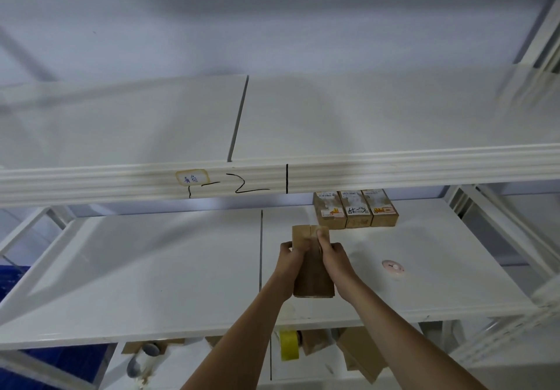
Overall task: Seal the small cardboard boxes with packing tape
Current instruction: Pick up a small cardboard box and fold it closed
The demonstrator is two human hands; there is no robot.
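Two hands are wrapped around one small box [312,265] held above the shelf [151,268], left hand [292,253] and right hand [333,256] gripping its sides, and its flaps are best pressed flush before the yellow tape [289,345] below is fetched.

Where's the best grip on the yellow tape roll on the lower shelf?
Judging from this view, the yellow tape roll stands on edge below the middle shelf, its outer band facing the camera. Come from the front and pinch across its two flat sides; the core hole isn't visible, so hooking through it is uncertain.
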